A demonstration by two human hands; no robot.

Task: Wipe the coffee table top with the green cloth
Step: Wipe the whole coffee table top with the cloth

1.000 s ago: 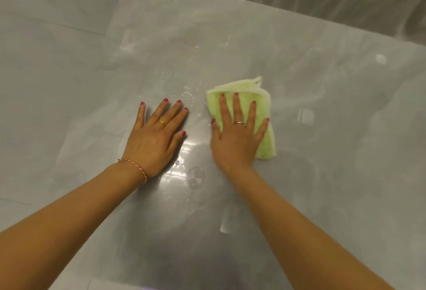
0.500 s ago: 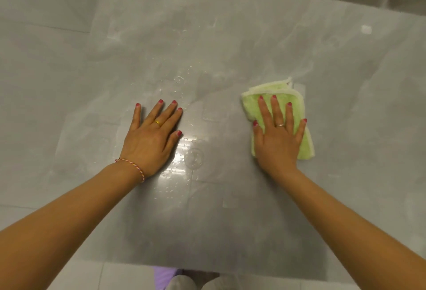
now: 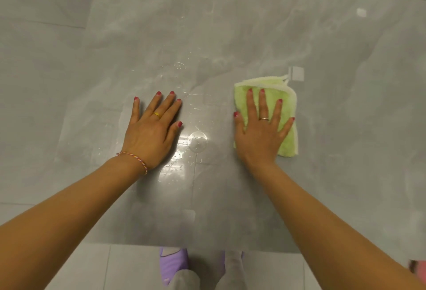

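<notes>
- green cloth (image 3: 287, 114): pale lime terry, folded into a thick rectangle, stacked layer edges and a cream hem showing along its far side and right side; small loop or tag sticking out at far right corner.
- Cloth lies flat on the grey glossy surface (image 3: 253, 36), right of centre, well apart from the near edge.
- right hand (image 3: 260, 132): palm down on the cloth, fingers (image 3: 262, 102) spread and straight, pressing flat, not curled round anything. Silver ring on one finger.
- Cloth vs fingers: four fingertips land on the cloth's far half; thumb tip sits at the cloth's left edge; little finger reaches toward the right edge. Cloth sticks out past the hand on the far side, right side and near right corner; heel of the hand covers its near left part.
- left hand (image 3: 152, 132): flat on bare surface, palm down, fingers extended and slightly fanned, holding nothing. Gold ring, braided thread bracelet (image 3: 136, 161) at the wrist.
- Left hand and cloth well apart; between them a wet patch with droplets and streaks (image 3: 196, 144) and a bright light reflection.
- More droplets on the surface beyond the left fingers.
- Below the surface's near edge: pale floor tiles (image 3: 80, 266), purple footwear (image 3: 171, 264), grey trouser legs.
</notes>
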